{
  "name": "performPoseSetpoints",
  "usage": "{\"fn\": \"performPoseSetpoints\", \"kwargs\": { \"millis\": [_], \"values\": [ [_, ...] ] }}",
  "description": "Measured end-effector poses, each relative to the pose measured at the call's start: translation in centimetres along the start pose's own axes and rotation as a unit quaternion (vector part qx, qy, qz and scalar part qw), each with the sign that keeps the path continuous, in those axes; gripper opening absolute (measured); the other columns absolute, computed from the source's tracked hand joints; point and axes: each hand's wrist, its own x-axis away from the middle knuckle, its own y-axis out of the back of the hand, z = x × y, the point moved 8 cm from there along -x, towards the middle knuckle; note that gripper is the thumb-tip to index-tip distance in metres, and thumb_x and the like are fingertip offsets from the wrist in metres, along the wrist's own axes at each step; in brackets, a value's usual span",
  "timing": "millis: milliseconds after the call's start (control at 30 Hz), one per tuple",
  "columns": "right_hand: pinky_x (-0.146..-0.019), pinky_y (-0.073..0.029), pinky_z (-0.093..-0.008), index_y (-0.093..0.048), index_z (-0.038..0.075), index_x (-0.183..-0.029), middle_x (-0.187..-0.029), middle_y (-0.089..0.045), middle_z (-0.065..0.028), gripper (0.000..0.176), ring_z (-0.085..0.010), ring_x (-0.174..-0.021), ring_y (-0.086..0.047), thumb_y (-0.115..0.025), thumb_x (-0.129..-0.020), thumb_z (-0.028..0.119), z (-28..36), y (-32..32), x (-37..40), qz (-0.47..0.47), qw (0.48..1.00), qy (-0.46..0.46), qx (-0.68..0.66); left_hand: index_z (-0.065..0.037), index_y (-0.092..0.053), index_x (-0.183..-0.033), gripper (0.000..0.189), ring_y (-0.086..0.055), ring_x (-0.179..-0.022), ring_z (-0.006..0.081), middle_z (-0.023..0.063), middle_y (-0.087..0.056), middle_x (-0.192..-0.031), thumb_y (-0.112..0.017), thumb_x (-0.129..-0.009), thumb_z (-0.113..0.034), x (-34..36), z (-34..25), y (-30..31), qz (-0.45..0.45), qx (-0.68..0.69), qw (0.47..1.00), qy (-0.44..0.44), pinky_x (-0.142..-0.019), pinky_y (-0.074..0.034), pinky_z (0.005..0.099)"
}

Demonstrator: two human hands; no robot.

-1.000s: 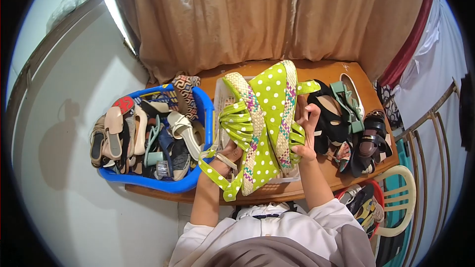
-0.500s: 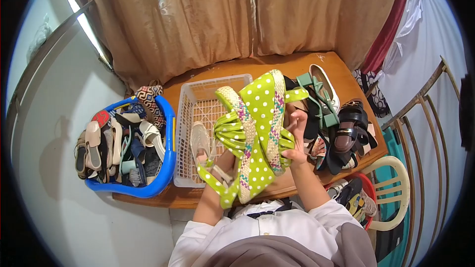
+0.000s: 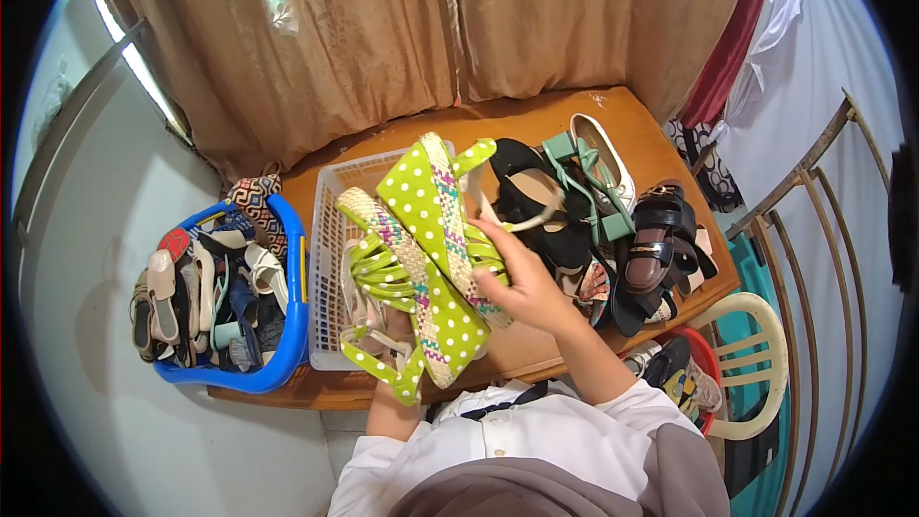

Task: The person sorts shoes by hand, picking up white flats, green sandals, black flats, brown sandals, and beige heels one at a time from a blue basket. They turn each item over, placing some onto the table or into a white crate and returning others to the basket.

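A pair of lime green wedge sandals (image 3: 428,247) with white polka dots and woven trim is held up, sole to sole, over the right part of the white plastic basket (image 3: 328,230). My left hand (image 3: 399,325) supports them from below and behind; its fingers are mostly hidden. On their right side my right hand (image 3: 522,282) is closed around the edge by the gathered straps, thumb in front. A beige shoe (image 3: 357,302) lies in the basket, partly covered by the sandals. Right beside my right hand are black sandals (image 3: 526,182).
At left, a blue-rimmed basket (image 3: 299,316) is packed with shoes. Along the right of the wooden table (image 3: 661,134) lie green sandals (image 3: 586,177), a white shoe (image 3: 613,153) and dark strappy sandals (image 3: 656,249). A red tub (image 3: 706,373) of shoes sits by a cream chair (image 3: 766,364).
The green sandals have shifted left, further over the white basket. My right hand has turned so its back shows, and the head view has swung slightly to the right.
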Motion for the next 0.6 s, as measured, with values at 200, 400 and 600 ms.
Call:
{"fn": "performPoseSetpoints", "kwargs": {
  "millis": [200, 400, 600],
  "values": [
    [-0.105, -0.024, -0.0393, -0.018, -0.002, -0.135, -0.134, -0.025, -0.0227, 0.105, -0.0346, -0.127, -0.027, -0.080, -0.058, 0.035, 1.2, 1.6, 1.0, -0.011, 0.998, -0.065, 0.007, -0.004, -0.039, -0.126, 0.045, -0.048, -0.109, 0.0147, 0.0075, -0.050, -0.120, -0.057, -0.087, -0.017, -1.3, 0.8, 0.0, -0.009, -0.015, 1.000, -0.012, -0.093, -0.038, 0.0308],
    [-0.103, -0.027, -0.0385, -0.019, -0.003, -0.134, -0.130, -0.034, -0.0200, 0.114, -0.0328, -0.125, -0.031, -0.084, -0.048, 0.034, -2.0, 3.4, 2.2, -0.010, 0.993, -0.113, -0.037, -0.004, -0.040, -0.125, 0.043, -0.049, -0.107, 0.0146, 0.0075, -0.051, -0.119, -0.057, -0.087, -0.018, -2.4, 1.8, -2.4, -0.008, -0.107, 0.990, -0.094, -0.092, -0.039, 0.0308],
    [-0.100, -0.031, -0.0397, -0.020, -0.005, -0.130, -0.123, -0.040, -0.0232, 0.101, -0.0339, -0.120, -0.037, -0.079, -0.057, 0.031, -2.5, 5.0, 3.9, -0.071, 0.995, -0.063, 0.036, -0.003, -0.047, -0.111, 0.032, -0.052, -0.092, 0.0130, 0.0049, -0.055, -0.104, -0.057, -0.088, -0.022, -2.6, 0.7, -7.1, -0.014, -0.177, 0.963, -0.201, -0.079, -0.045, 0.0294]
  ]
}}
